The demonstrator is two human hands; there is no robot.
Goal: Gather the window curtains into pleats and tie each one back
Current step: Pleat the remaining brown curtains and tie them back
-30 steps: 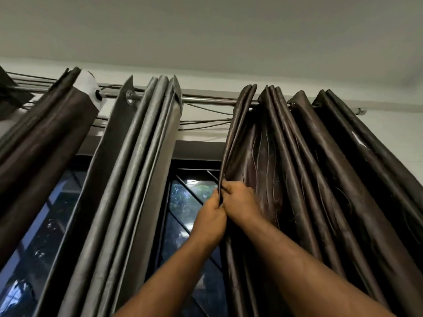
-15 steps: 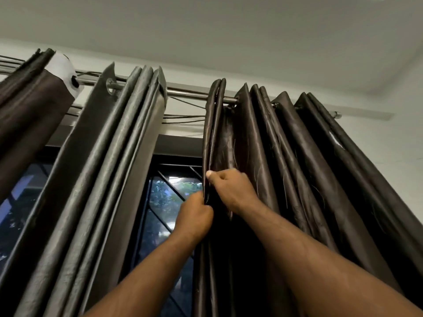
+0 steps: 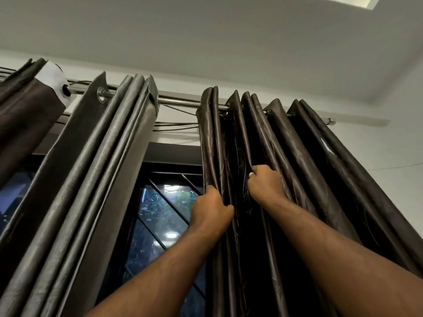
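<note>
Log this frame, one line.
phase: pleating | left hand: grips rightmost curtain edge | right hand: grips same curtain, further in

A pale ceiling (image 3: 206, 30) meets a white wall (image 3: 389, 145), with a bright recess (image 3: 348, 2) at the top right corner. A shiny metal rod (image 3: 180, 102) runs across the wall, and dark cables (image 3: 176, 126) sag just below it. Under these sits a black-framed window (image 3: 174, 156). Slanted bars (image 3: 169, 202) cross its glass, which shows green leaves and round light reflections. A thin red line (image 3: 398, 167) crosses the wall at the right.
</note>
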